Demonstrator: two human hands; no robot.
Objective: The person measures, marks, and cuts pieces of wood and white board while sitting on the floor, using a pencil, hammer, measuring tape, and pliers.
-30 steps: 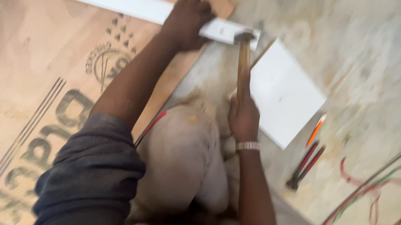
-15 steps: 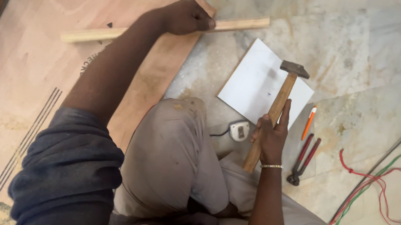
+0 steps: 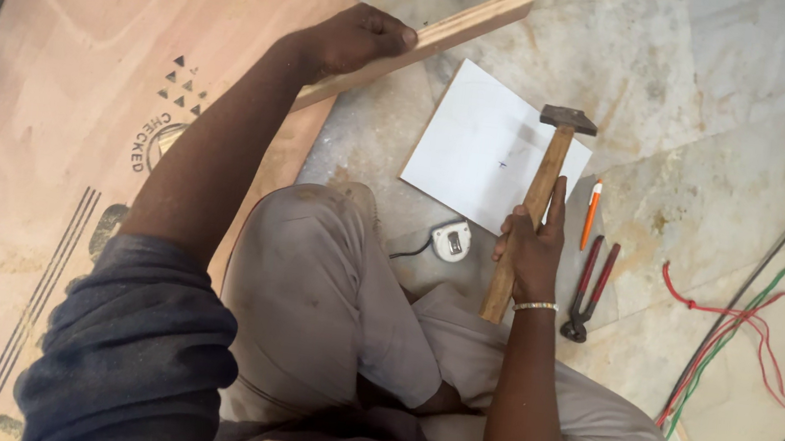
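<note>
My left hand grips a long narrow wooden strip that lies tilted across the corner of a large plywood sheet, its far end raised toward the upper right. My right hand holds a hammer by its wooden handle, head up, over the near edge of a white square board on the stone floor. The hammer head is clear of the strip.
A small tape measure lies by my knee. An orange pencil and red-handled pincers lie right of my right hand. Red, green and black wires trail across the floor at the right.
The hammer has come back from the strip's end toward me, and now stands over the white board. My left hand has turned the strip, showing its wooden edge, and tilted it.
</note>
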